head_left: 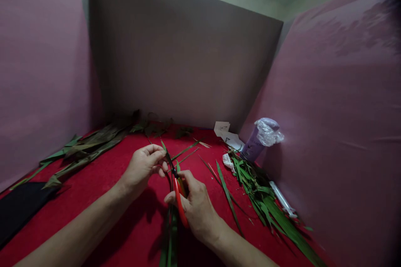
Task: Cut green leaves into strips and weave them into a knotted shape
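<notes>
In the middle of the head view, my right hand [199, 204] is wrapped round the red handles of a pair of scissors [179, 200]. Their dark blades point up and to the left, close to the fingertips of my left hand [145, 167]. That hand pinches a narrow green leaf strip [163, 146] beside the blades. Whether the blades are closed on the strip I cannot tell. Long green leaf blades [170, 242] run below the scissors toward the near edge, partly hidden by my right hand.
A red cloth [125, 204] covers the surface. Broad leaves [100, 142] lie left, above a black flat thing [26, 204]. To the right are a heap of cut leaves [257, 187], a purple container [253, 144] topped with clear plastic, a clear tube [282, 200] and white papers [230, 138].
</notes>
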### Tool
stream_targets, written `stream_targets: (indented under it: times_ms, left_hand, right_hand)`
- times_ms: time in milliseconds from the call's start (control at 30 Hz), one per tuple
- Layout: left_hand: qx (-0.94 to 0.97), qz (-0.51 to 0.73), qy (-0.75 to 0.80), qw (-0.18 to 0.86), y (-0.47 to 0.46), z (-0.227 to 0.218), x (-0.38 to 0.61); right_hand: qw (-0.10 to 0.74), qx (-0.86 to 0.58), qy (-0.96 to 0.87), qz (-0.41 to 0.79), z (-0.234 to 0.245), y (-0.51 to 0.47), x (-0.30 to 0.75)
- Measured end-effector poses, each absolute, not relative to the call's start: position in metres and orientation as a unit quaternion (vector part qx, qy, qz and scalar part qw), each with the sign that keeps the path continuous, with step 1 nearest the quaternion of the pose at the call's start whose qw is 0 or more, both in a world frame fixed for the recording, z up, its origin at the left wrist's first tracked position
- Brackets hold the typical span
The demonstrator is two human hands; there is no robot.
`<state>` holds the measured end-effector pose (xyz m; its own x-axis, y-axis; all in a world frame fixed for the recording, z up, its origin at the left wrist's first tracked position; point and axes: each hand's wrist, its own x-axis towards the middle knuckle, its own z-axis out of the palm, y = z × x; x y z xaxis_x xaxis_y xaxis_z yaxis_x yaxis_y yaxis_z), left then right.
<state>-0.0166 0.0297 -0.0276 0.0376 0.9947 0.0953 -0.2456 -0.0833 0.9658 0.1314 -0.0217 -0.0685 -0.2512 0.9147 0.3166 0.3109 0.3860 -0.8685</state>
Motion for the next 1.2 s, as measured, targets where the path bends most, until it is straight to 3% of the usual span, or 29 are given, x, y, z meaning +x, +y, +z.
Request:
stream_targets:
  times_ms: [1000,1200]
  left_hand:
    - [0.491,0.558,0.397,0.538,0.0285,-0.0275,-0.0209]
    - [0.483,0.56,0.387,0.551,0.0284,-0.0277,-0.0179]
  right_hand:
    - [0.423,-0.474,-0.744,0.208,-0.067,-0.0187,0.135]
    - [0.435,-0.454,-0.731,0.267,-0.0678,-0.0184,0.1354]
